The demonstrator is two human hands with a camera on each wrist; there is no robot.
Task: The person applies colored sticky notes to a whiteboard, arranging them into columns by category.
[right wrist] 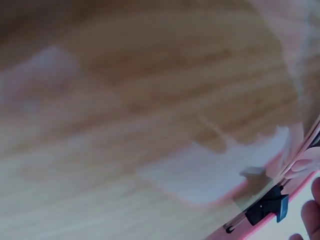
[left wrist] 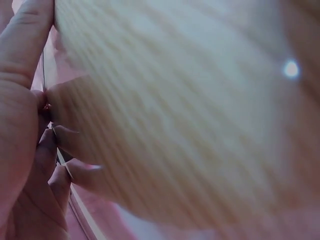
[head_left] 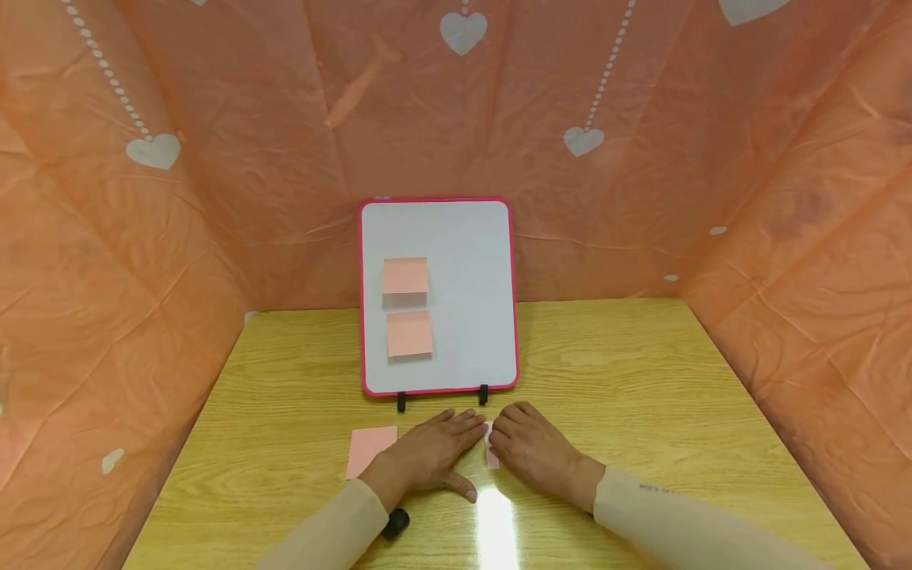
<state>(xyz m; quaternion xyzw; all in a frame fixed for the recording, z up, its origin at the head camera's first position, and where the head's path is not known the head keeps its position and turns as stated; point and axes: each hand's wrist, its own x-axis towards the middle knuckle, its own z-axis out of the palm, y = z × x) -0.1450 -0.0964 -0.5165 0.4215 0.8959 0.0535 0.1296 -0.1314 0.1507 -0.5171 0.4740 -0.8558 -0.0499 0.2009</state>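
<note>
In the head view my left hand (head_left: pixel 433 453) lies palm down on the table, fingers straight, its fingertips at the left edge of a pink sticky note (head_left: pixel 492 457). My right hand (head_left: pixel 534 450) has its fingers curled over that note at its right side. The hand covers part of the note, so only a narrow strip shows, and the fingertips are hidden. Beside the left wrist lies another pink sticky note (head_left: pixel 371 450), partly covered by that hand. A whiteboard (head_left: pixel 470 293) with a pink frame stands behind the hands and bears two pink sticky notes (head_left: pixel 404 275), one above the other.
Two black clips (head_left: pixel 401 402) hold the whiteboard's lower edge. A small black object (head_left: pixel 395 523) sits by the left sleeve. The wood-grain table (head_left: pixel 627 372) is enclosed by orange cloth (head_left: pixel 285 158) with white hearts. Light glares near the front.
</note>
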